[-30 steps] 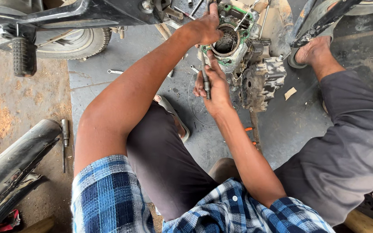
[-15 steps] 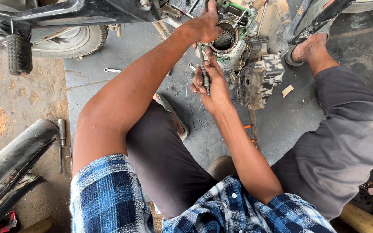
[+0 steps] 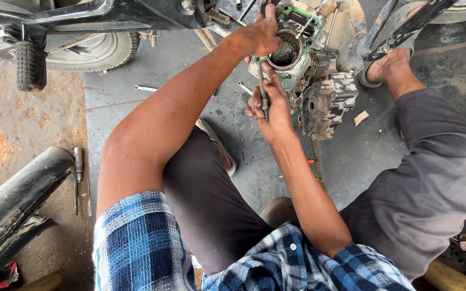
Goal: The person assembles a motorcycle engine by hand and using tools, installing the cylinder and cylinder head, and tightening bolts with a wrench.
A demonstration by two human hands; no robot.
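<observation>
The left hand (image 3: 262, 35) rests on the rim of the engine block (image 3: 308, 70) on the concrete floor (image 3: 152, 81), its grip seemingly loose. The right hand (image 3: 271, 105), just below the cylinder opening (image 3: 286, 51), closes around a slim metal tool (image 3: 264, 94).

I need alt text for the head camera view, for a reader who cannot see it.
Seen from above, a seated person works on a motorcycle engine on a concrete floor: the left hand rests on its open round cylinder, and the right hand holds a slim metal tool against it. A wheel stands to the left.
</observation>
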